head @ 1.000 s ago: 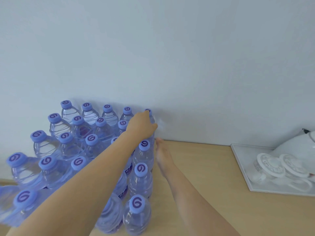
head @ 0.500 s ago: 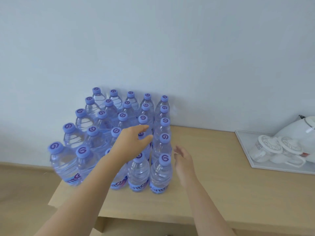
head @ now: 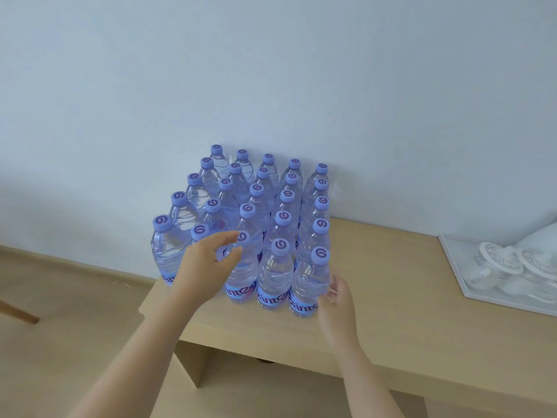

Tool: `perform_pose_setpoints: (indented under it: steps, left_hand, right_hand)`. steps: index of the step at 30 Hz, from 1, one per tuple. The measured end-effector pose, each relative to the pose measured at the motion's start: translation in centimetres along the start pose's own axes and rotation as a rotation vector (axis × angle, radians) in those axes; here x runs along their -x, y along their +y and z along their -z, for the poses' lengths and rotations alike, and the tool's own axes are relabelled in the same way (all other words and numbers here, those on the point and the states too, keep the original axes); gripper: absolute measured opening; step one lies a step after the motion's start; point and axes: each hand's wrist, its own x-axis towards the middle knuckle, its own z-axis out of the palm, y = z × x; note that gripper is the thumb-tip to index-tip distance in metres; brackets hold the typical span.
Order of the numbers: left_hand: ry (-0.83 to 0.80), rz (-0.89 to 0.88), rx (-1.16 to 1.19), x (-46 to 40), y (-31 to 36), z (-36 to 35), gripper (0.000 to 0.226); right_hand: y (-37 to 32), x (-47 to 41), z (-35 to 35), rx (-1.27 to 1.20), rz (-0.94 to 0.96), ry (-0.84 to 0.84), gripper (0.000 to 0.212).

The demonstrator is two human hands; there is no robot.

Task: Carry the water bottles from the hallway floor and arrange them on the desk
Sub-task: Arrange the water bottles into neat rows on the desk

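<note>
Head view: water bottles [head: 281, 236] stood upright in tight rows on the desk [head: 391, 312], far-left against the wall
Left hand [head: 208, 271]: fingers loosely spread before a near bottle, likely squaring it
Right hand [head: 339, 300]: relaxed fingertips touched the near-right bottle [head: 310, 282], apparently steadying the corner

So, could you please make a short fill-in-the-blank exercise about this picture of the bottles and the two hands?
1. The bottles stand on a wooden ____.
2. Every bottle has a ____ cap.
3. The right hand touches the front bottle at the block's ____ corner.
4. The white tray lies to the ____ of the bottles.

Missing words: desk; purple; right; right
</note>
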Motion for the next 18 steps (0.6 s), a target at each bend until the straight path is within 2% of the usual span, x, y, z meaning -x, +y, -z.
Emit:
perform_pose_setpoints:
  steps: [3, 7, 12, 15, 16, 18]
  left_hand:
    - [0.026, 0.109, 0.033, 1.1, -2.0, 1.3, 0.027]
    - [0.09, 0.194, 0.059, 2.0, -4.4, 2.7, 0.025]
    - [0.153, 0.184, 0.067, 0.8, -6.2, 4.6, 0.023]
    - [0.206, 0.167, 0.081, -0.8, -7.0, 6.0, 0.018]
    - [0.234, 0.149, 0.061, -1.4, -7.4, 6.5, 0.02]
    - [0.282, 0.128, 0.022, -2.5, -8.5, 7.2, 0.043]
  right_hand:
    - [-0.3, 1.9, -0.3, -0.03, 0.087, 0.054, 0.043]
    - [0.3, 4.1, -1.3, 0.057, 0.056, 0.034, 0.039]
    - [-0.9, 5.3, -4.1, 0.154, 0.147, -0.063, 0.032]
    - [-1.6, 5.2, -6.0, 0.207, 0.157, -0.034, 0.037]
    - [-1.9, 5.1, -6.5, 0.214, 0.156, -0.003, 0.038]
    - [-2.5, 4.8, -7.4, 0.219, 0.14, 0.085, 0.04]
